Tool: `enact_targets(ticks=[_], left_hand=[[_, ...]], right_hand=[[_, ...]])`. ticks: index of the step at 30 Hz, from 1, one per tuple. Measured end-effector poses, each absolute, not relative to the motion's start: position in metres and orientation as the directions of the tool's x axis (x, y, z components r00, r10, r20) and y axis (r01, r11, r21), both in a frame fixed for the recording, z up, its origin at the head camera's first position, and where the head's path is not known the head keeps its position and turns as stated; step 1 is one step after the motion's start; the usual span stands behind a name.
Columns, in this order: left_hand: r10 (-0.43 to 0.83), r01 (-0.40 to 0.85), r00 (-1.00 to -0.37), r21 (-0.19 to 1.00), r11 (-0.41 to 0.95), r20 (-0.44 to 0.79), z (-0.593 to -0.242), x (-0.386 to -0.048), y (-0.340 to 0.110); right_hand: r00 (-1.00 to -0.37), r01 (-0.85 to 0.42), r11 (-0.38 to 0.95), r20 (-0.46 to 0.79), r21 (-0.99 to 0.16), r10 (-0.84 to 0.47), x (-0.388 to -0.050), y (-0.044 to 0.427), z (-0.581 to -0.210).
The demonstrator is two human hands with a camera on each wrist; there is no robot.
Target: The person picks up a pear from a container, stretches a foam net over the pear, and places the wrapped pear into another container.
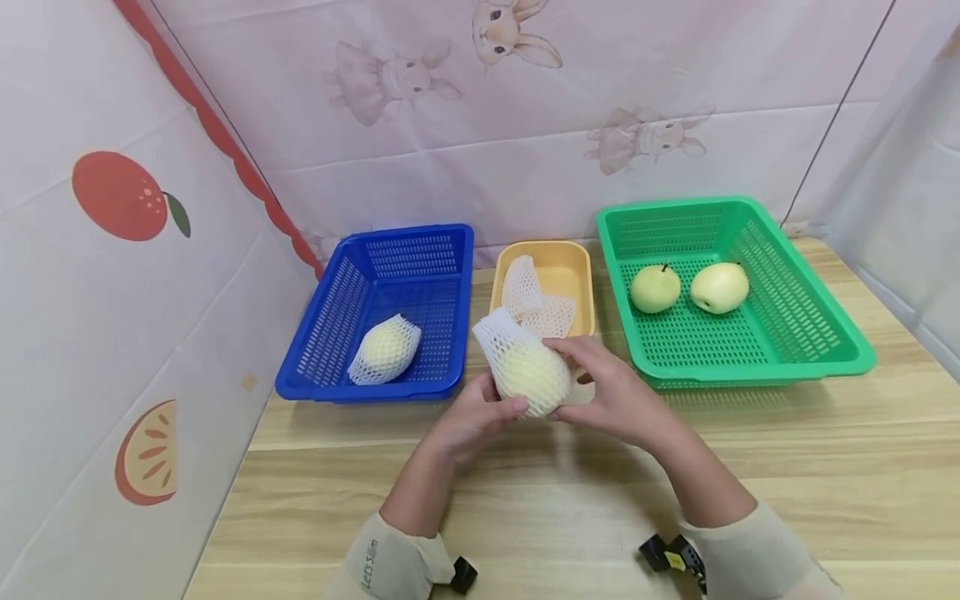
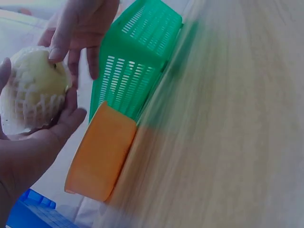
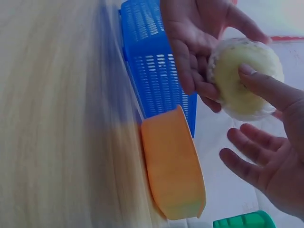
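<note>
A pale yellow pear sits in a white foam net sleeve, whose loose end sticks out up and left. My left hand cups and grips it from the left, thumb across its near side. From the right, my right hand holds the pear's bare end between thumb and index finger. In the right wrist view, the right thumb lies on that bare end while the other fingers stretch away from it. Another netted pear lies in the blue basket.
Behind the hands, a small yellow-orange bin contains empty foam nets. The green basket at right holds two bare pears, a rounder one and a longer one. All stand on a wooden table against a printed curtain.
</note>
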State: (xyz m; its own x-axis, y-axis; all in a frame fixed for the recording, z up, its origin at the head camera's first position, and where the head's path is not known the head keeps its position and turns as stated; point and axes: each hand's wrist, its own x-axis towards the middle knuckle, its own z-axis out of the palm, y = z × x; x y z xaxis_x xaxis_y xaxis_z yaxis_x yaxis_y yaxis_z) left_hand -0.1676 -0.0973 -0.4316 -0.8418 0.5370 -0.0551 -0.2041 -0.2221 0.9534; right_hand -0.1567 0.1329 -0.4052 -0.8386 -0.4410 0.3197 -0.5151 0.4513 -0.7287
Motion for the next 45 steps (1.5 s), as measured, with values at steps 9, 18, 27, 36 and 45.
enact_targets(ticks=[9,18,27,36,45], left_hand=[[0.627,-0.246,-0.778,0.937,-0.249,-0.038,-0.429,-0.164,-0.100],[0.567,-0.252,-0.823,0.894,-0.371,0.003,-0.428,-0.163,-0.095],[0.528,-0.248,-0.849,0.904,-0.349,-0.029,-0.429,-0.159,-0.089],[0.464,-0.142,-0.885,0.918,-0.369,0.049,-0.432,-0.159,-0.082],[0.327,-0.001,-0.942,0.971,-0.240,0.080,-0.430,-0.161,-0.087]], right_hand=[[-0.740,-0.671,0.460,0.485,-0.581,-0.466,-0.150,0.127,-0.405],[-0.693,-0.719,0.454,0.592,-0.526,-0.412,-0.151,0.124,-0.406],[-0.645,-0.752,0.459,0.669,-0.473,-0.369,-0.153,0.125,-0.409],[-0.719,-0.688,0.485,0.597,-0.540,-0.356,-0.153,0.124,-0.409],[-0.841,-0.485,0.397,0.290,-0.779,-0.457,-0.150,0.134,-0.404]])
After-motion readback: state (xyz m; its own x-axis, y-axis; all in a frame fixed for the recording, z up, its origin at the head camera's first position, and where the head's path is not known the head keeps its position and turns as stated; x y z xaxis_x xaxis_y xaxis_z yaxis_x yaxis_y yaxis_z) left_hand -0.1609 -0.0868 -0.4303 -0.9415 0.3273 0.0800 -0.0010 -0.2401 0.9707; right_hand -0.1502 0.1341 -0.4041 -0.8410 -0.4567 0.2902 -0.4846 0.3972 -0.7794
